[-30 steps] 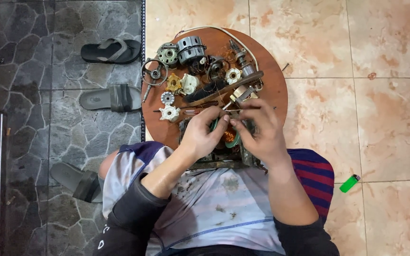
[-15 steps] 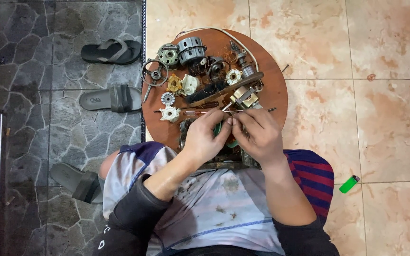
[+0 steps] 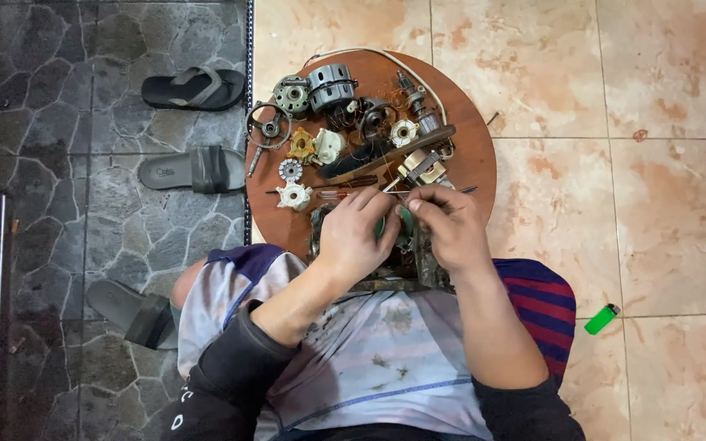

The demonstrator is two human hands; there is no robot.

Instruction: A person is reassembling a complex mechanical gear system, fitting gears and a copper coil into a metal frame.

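Beige floor tiles (image 3: 663,73) meet dark stone paving (image 3: 59,98) along a seam running down the left of my view, and a round brown table (image 3: 475,155) straddles the tiled side, directly ahead of my knees. I record my left hand (image 3: 355,237) curled over the near edge of the table, fingers bent inward around a motor assembly (image 3: 408,245), of which only a green patch and some grey metal show between my two hands. My right hand (image 3: 449,231) is pinched at thumb and forefinger on a thin wire or pin at the top of that assembly; I cannot tell exactly what the fingertips grip. Both hands are closed on the work, neither released. The assembly sits at the table's near rim, partly over my lap. The table serves as the only tray: it carries a dark wound stator (image 3: 330,85), a grey round housing (image 3: 292,94), a metal ring bracket (image 3: 268,126), white plastic gears (image 3: 294,196), a long wooden-handled tool (image 3: 390,153) lying across the middle, and a white cord (image 3: 386,59) curving along the far edge. Off the table, two sandals (image 3: 192,88) lie on the stone, and a green lighter (image 3: 602,318) rests on the tiles to my right.
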